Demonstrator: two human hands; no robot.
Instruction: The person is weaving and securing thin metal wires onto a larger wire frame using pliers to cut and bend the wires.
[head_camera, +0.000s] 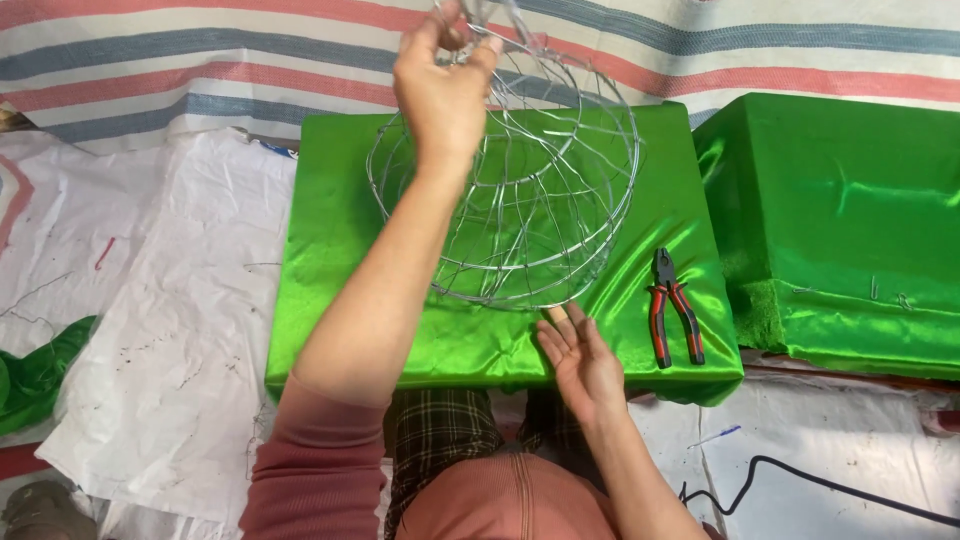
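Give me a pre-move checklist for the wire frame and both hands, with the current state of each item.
1. Left hand grips the top of the wire frame: ok, fingers closed on the wires.
2. Right hand supports the frame: not ok, it is open, palm up, at the lower rim, contact unclear.
3. Frame rests on the green satin-covered block: cannot tell; it is tilted, the lower rim near the cloth.
4. Pliers within reach: ok, lying on the block right of the frame.
5. Pliers clear of the frame: ok, apart from it.
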